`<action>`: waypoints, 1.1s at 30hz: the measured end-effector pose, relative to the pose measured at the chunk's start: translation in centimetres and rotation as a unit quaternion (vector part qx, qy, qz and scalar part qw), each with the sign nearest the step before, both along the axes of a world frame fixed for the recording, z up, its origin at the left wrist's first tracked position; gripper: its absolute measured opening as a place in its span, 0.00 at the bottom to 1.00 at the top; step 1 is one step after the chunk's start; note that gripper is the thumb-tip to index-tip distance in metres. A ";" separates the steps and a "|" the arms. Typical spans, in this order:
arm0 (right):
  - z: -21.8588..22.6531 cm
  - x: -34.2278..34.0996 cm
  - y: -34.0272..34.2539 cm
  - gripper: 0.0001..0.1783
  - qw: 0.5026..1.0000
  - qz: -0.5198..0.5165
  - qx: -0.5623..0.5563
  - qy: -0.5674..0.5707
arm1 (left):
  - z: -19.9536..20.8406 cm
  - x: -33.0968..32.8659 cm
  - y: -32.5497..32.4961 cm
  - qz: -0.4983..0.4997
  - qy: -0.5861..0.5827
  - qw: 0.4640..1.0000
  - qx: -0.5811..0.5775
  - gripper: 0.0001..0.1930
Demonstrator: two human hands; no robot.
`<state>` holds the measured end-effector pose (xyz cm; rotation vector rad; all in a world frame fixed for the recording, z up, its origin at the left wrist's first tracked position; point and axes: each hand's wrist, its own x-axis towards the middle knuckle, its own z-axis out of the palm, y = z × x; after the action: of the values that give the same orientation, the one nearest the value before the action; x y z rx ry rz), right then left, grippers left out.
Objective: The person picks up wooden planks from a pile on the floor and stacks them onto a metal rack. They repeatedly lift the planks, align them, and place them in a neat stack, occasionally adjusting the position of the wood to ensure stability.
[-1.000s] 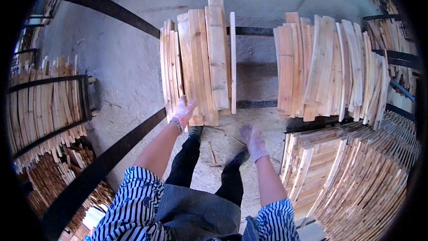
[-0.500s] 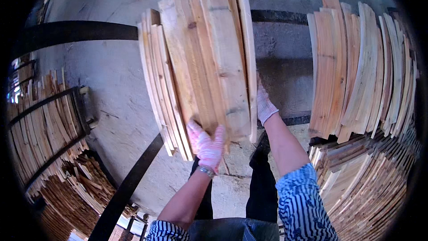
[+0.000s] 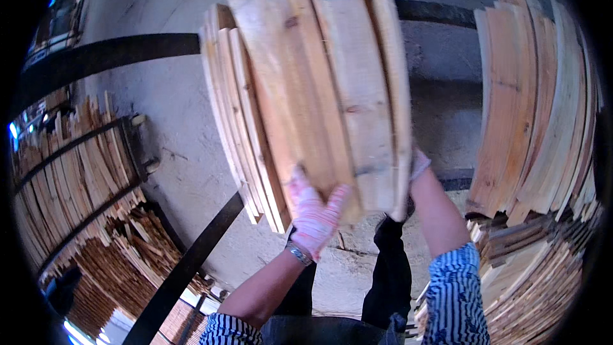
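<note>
A stack of pale wooden boards (image 3: 306, 96) lies lengthwise in front of me, with narrower boards (image 3: 246, 121) along its left side. My left hand (image 3: 314, 217), in a pink-and-white knit glove, grips the near end of the middle boards. Its thumb lies on top, and some fingers are hidden. At the stack's right side, my right hand (image 3: 419, 163) is mostly hidden behind the outermost board (image 3: 393, 89); only its glove cuff and wrist area show. That side board stands slightly tilted and blurred.
Dark metal bars (image 3: 115, 51) run beneath and beside the stack. On the right stands another row of boards (image 3: 511, 102), with stacked thin strips (image 3: 530, 287) below it. Racked boards (image 3: 76, 172) and darker strips (image 3: 108, 275) fill the left side. Concrete floor (image 3: 185, 102) shows between.
The boards at the middle and right have come up closer and shifted right, with both hands moving along. My right hand has become more hidden behind the side board. The view has shifted somewhat.
</note>
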<state>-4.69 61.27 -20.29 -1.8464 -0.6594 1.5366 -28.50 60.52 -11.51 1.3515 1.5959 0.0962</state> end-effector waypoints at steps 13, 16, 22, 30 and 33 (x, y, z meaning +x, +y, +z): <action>4.4 5.4 -8.4 0.50 0.934 0.176 0.148 -0.275 | -1.5 0.6 3.9 -0.005 0.159 0.986 0.056 0.53; 4.2 5.7 -9.1 0.50 0.931 0.185 0.154 -0.274 | -1.6 1.0 7.0 0.141 -0.068 0.971 -0.183 0.54; 2.5 7.4 -9.7 0.51 0.935 0.184 0.154 -0.263 | -1.9 0.0 7.8 0.109 -0.190 0.961 -0.169 0.58; -1.9 8.2 -8.2 0.53 0.976 0.076 0.122 -0.163 | -5.6 1.1 9.0 0.244 -0.388 0.854 -0.245 0.50; 4.4 3.0 -5.9 0.51 0.994 -0.099 0.025 0.036 | -2.2 1.2 9.0 0.199 -0.309 0.901 -0.229 0.57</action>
<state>-1.72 55.33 -15.89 -1.7540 -0.4615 1.4361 -27.32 69.51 -13.74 0.5314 1.2135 0.3404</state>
